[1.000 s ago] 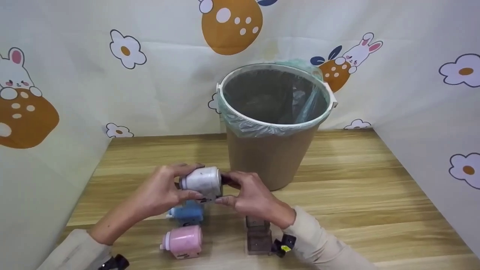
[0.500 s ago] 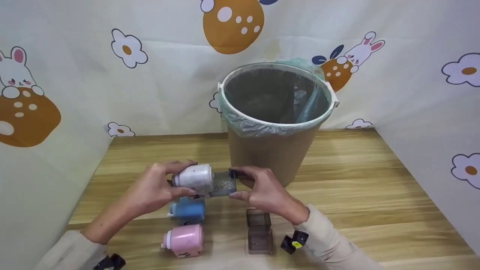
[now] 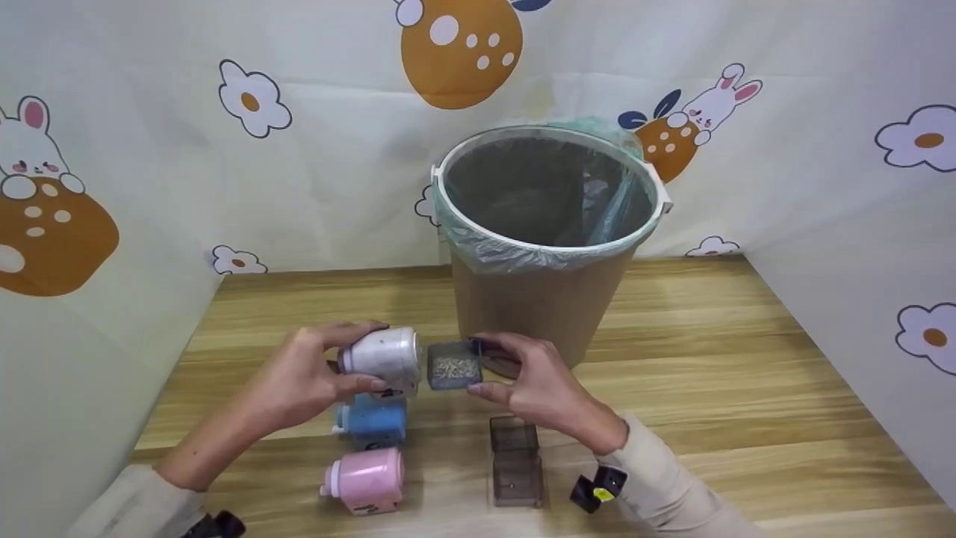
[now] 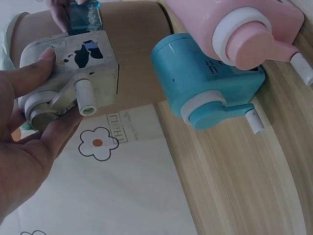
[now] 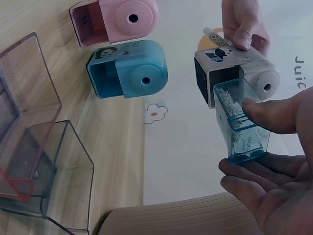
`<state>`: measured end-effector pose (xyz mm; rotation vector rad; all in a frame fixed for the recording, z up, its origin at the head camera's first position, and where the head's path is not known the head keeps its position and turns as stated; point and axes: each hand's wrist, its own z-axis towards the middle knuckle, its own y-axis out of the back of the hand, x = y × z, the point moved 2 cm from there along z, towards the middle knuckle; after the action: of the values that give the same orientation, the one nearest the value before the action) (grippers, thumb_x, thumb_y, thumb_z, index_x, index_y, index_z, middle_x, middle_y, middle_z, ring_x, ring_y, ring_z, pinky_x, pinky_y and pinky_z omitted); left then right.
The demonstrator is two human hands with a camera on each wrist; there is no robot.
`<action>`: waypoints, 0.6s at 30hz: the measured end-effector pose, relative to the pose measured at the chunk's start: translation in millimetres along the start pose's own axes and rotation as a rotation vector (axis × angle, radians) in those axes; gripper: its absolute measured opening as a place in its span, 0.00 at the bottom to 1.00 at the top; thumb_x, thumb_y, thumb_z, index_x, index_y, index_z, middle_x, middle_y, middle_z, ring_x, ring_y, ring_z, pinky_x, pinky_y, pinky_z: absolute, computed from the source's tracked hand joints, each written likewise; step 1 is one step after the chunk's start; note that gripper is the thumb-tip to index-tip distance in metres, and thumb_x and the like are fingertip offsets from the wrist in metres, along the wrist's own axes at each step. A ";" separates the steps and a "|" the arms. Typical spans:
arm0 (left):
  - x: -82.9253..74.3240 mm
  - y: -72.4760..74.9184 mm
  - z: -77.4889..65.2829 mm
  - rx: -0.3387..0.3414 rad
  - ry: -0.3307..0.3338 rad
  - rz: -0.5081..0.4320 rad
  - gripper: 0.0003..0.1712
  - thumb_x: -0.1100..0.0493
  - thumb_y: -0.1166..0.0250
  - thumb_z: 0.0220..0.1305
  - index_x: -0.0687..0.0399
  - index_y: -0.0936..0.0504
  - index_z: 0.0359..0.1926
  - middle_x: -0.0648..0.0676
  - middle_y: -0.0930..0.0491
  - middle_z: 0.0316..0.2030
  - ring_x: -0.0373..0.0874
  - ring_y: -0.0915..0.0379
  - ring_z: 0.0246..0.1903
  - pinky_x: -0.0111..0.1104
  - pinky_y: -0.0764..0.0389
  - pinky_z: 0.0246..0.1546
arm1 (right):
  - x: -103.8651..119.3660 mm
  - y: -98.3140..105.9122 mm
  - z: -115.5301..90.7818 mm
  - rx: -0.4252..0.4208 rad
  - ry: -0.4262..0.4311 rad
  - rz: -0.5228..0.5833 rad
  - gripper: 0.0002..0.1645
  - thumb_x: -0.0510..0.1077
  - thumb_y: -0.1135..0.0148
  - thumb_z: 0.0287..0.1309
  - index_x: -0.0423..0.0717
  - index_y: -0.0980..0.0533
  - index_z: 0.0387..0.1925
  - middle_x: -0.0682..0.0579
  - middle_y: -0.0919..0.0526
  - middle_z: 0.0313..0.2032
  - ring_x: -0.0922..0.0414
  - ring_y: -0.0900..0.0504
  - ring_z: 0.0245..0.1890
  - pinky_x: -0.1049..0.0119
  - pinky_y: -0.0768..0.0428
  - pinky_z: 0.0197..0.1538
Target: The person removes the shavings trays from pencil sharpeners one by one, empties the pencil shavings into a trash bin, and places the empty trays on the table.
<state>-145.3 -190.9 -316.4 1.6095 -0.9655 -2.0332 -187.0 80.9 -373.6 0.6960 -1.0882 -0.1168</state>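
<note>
My left hand (image 3: 310, 377) grips a white crank pencil sharpener (image 3: 385, 357) above the table. Between thumb and fingers, my right hand (image 3: 534, 381) holds a clear bluish shavings drawer (image 5: 239, 122), partly filled with pencil shavings. In the head view the drawer is just right of the sharpener, and the right wrist view shows the sharpener's drawer slot uncovered. A blue pencil sharpener (image 3: 373, 420) and a pink pencil sharpener (image 3: 366, 480) rest on the table below my left hand; their drawer slots gape in the right wrist view.
Behind my hands stands a tall brown trash bin (image 3: 538, 299) lined with a green plastic bag (image 3: 515, 258). Two see-through drawers (image 3: 517, 478) sit on the wooden table (image 3: 709, 388) below my right hand. Printed cloth walls (image 3: 336, 164) enclose the table.
My right hand has moved right, drawing the shavings drawer out of the white sharpener, so the shavings show. The left hand, with the sharpener, has shifted slightly left.
</note>
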 end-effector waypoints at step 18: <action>4.8 -0.8 3.9 0.004 0.065 -0.101 0.38 0.64 0.24 0.52 0.63 0.25 0.65 0.71 0.23 0.59 0.50 0.16 0.38 0.29 0.13 0.29 | 5.0 2.3 -6.9 -0.110 0.129 -0.109 0.31 0.37 0.24 0.41 0.40 0.20 0.53 0.47 0.12 0.45 0.50 0.13 0.46 0.59 0.14 0.52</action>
<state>-150.3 -192.4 -319.9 1.7477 -0.8822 -2.0320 -179.4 83.8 -370.3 0.6551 -0.9134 -0.2209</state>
